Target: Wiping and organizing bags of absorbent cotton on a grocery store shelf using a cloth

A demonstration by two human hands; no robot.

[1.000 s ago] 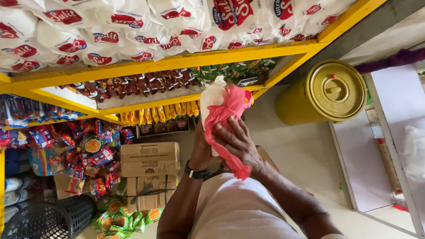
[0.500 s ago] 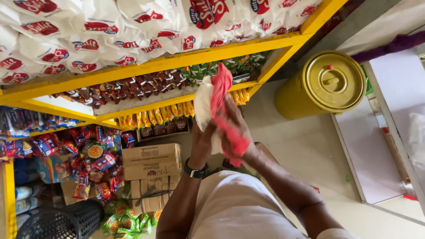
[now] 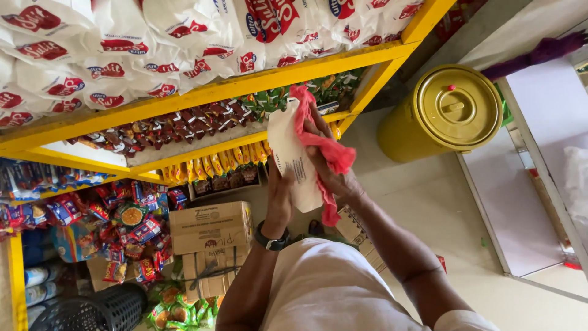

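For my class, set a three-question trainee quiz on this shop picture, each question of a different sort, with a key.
1. True or false: the right hand presses a red cloth against the white flat packet.
2. Which hand supports the white flat packet from below? A) left hand B) right hand C) neither
3. Fill in: the round yellow drum with a gold lid stands on the ____, to the right of the yellow metal shelf frame.

Key: 1 true; 2 A; 3 floor.
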